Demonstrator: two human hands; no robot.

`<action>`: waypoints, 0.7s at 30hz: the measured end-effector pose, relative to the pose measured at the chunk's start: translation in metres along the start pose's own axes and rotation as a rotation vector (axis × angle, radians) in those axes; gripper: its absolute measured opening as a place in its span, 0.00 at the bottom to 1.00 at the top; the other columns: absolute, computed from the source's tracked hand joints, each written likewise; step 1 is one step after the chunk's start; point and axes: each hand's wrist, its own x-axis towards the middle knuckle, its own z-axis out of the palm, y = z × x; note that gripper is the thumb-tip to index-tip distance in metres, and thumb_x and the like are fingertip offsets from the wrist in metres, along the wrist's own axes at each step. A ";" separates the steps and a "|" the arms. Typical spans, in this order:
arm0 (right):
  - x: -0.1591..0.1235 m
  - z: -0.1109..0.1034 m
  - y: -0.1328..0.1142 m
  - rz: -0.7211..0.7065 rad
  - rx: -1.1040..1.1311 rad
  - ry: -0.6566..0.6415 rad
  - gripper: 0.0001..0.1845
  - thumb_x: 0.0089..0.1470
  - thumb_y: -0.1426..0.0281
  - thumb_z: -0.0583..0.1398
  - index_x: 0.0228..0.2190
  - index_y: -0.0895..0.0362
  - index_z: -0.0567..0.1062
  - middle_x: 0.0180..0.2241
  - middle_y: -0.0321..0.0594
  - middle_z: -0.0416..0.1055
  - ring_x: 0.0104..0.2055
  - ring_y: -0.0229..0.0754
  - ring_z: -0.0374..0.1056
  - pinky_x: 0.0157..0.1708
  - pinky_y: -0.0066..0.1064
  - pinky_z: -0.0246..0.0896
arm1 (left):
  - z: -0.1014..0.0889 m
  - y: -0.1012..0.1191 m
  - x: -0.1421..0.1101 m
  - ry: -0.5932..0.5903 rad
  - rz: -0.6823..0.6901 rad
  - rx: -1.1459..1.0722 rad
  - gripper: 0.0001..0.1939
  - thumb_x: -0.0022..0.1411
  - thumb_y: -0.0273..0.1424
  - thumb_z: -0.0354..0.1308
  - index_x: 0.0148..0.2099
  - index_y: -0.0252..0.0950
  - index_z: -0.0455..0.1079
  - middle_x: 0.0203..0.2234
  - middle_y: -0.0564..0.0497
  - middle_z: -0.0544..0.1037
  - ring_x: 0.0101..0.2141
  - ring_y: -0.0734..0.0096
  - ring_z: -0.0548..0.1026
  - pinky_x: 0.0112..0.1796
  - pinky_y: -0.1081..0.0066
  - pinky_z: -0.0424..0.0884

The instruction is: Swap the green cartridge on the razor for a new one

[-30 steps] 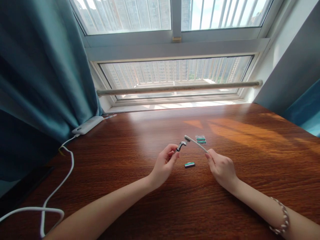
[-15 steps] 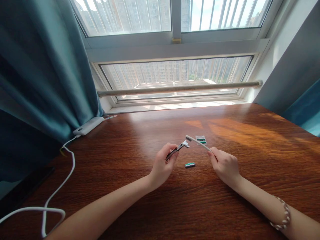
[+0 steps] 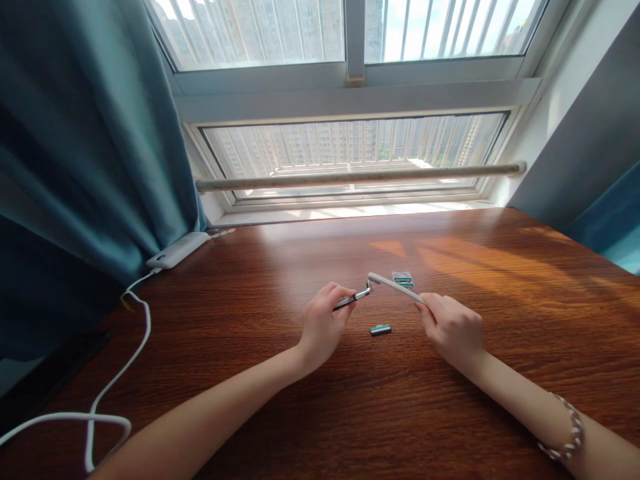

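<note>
My left hand (image 3: 323, 325) is closed around a razor handle (image 3: 353, 298), its bare metal head pointing right. My right hand (image 3: 450, 327) grips a white toothbrush (image 3: 395, 287) by the handle, and its bristle end touches the razor's head. Both are held a little above the wooden table (image 3: 350, 400). A single green razor cartridge (image 3: 381, 329) lies on the table between my hands. A small pack of green cartridges (image 3: 403, 279) lies just behind the toothbrush.
A white power bank (image 3: 177, 250) sits at the table's back left, with a white cable (image 3: 107, 393) trailing toward the near left edge. A teal curtain (image 3: 85, 147) hangs on the left. The window and a rail (image 3: 357, 177) run along the back.
The razor has turned so more of its handle shows and its head points right. The toothbrush head has come down against the razor head; earlier the two were slightly apart.
</note>
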 end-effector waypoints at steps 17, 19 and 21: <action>-0.002 0.004 0.003 -0.002 0.217 0.027 0.11 0.56 0.63 0.52 0.34 0.54 0.72 0.25 0.35 0.70 0.29 0.38 0.64 0.29 0.27 0.49 | 0.010 -0.001 0.005 -0.288 -0.385 -1.021 0.10 0.56 0.36 0.54 0.36 0.36 0.60 0.23 0.57 0.64 0.18 0.83 0.60 0.21 0.78 0.56; -0.002 0.004 0.003 0.054 0.211 0.036 0.10 0.56 0.64 0.52 0.34 0.54 0.72 0.26 0.35 0.70 0.29 0.38 0.65 0.28 0.27 0.49 | 0.010 0.002 0.005 -0.327 -0.452 -1.153 0.11 0.56 0.37 0.54 0.36 0.36 0.60 0.24 0.57 0.63 0.16 0.86 0.57 0.19 0.80 0.53; -0.002 0.004 0.003 0.051 0.236 0.023 0.10 0.56 0.64 0.52 0.33 0.55 0.72 0.27 0.36 0.71 0.30 0.38 0.65 0.29 0.27 0.50 | 0.008 0.006 0.006 -0.388 -0.506 -1.242 0.11 0.57 0.38 0.53 0.36 0.34 0.61 0.24 0.56 0.63 0.15 0.87 0.55 0.18 0.81 0.50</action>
